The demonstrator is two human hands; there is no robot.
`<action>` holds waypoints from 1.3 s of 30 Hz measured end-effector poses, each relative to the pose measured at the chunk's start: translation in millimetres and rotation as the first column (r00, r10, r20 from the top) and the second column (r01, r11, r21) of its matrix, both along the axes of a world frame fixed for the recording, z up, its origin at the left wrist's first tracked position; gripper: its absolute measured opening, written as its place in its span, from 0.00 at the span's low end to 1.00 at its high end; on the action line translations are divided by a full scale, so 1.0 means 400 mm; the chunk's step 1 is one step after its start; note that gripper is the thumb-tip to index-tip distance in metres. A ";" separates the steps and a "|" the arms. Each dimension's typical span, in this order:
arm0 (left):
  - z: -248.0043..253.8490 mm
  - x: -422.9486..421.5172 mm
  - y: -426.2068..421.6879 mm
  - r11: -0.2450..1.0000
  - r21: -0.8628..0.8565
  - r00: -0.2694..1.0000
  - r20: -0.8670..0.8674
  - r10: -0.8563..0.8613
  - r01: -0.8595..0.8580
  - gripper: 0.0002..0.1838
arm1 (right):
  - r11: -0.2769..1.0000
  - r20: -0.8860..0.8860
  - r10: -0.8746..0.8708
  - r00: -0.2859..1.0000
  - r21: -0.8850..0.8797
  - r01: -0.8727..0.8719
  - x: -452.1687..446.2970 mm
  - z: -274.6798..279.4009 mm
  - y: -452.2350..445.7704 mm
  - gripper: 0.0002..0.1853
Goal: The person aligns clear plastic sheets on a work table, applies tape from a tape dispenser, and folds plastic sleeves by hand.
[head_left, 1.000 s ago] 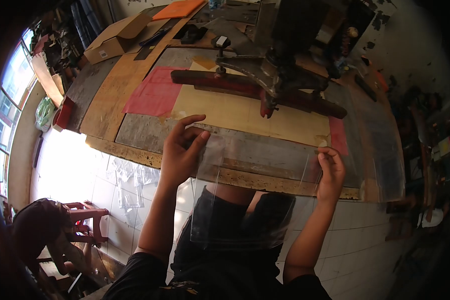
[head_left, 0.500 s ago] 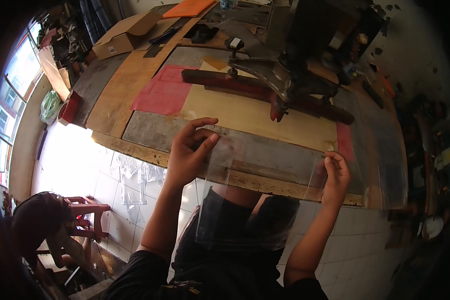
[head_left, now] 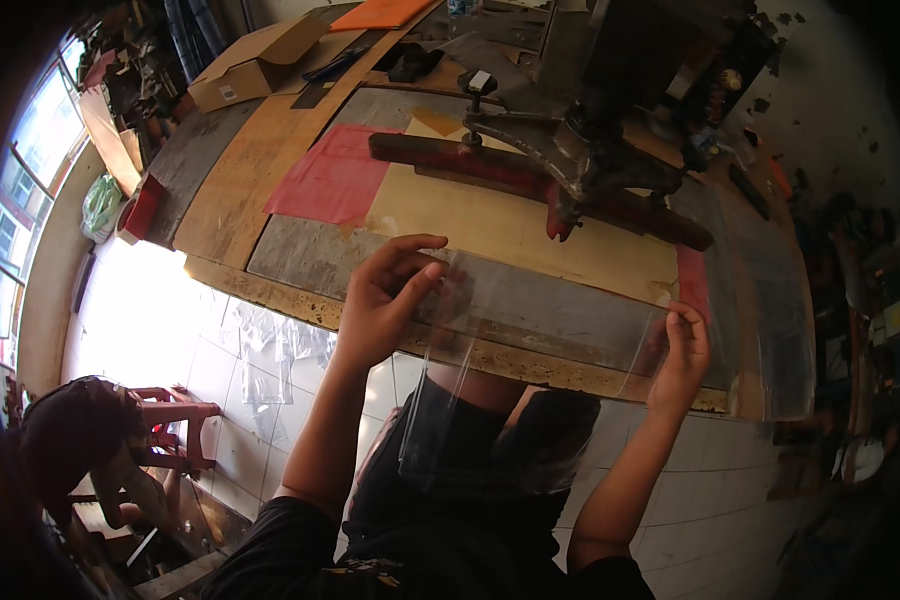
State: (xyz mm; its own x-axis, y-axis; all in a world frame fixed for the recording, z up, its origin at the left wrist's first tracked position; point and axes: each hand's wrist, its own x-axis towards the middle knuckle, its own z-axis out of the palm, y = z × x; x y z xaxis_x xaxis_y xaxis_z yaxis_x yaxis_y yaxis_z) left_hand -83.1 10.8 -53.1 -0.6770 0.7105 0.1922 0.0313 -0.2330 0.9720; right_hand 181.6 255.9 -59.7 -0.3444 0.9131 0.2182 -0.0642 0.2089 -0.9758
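A clear plastic sheet (head_left: 510, 430) hangs between my hands over the table's front edge, its lower part in front of my lap. My left hand (head_left: 385, 300) pinches its upper left corner between thumb and fingers. The upper right corner is in the closed fingers of my right hand (head_left: 682, 355). Just beyond the hands, a yellow sheet (head_left: 490, 225) with pink ends (head_left: 330, 180) lies on a grey plate (head_left: 305, 250). A dark red press bar (head_left: 450, 165) on a metal arm stands above the yellow sheet.
An open cardboard box (head_left: 260, 65) and an orange folder (head_left: 380, 14) sit at the back left. Clear plastic pieces (head_left: 265, 370) lie on the floor at left. Another person (head_left: 80, 440) bends beside a red stool (head_left: 180, 430). More clear plastic (head_left: 785, 370) hangs at the table's right.
The table and press have shifted slightly right in view. Both my hands have moved slightly right with the plastic sheet, which hangs at a slightly different angle.
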 end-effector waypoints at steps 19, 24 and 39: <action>0.001 0.001 -0.002 1.000 -0.029 0.999 -0.034 0.006 -0.007 0.18 | 1.000 -0.036 0.004 0.999 0.011 -0.003 0.003 -0.007 0.010 0.10; -0.003 -0.001 -0.001 0.999 -0.036 0.998 -0.066 0.000 -0.003 0.17 | 1.000 -0.038 0.018 0.999 0.012 -0.017 0.002 -0.003 0.006 0.09; 0.008 0.005 0.001 0.998 -0.065 0.996 -0.084 0.020 -0.025 0.19 | 1.000 -0.037 0.014 0.999 -0.006 -0.014 0.010 -0.008 0.006 0.09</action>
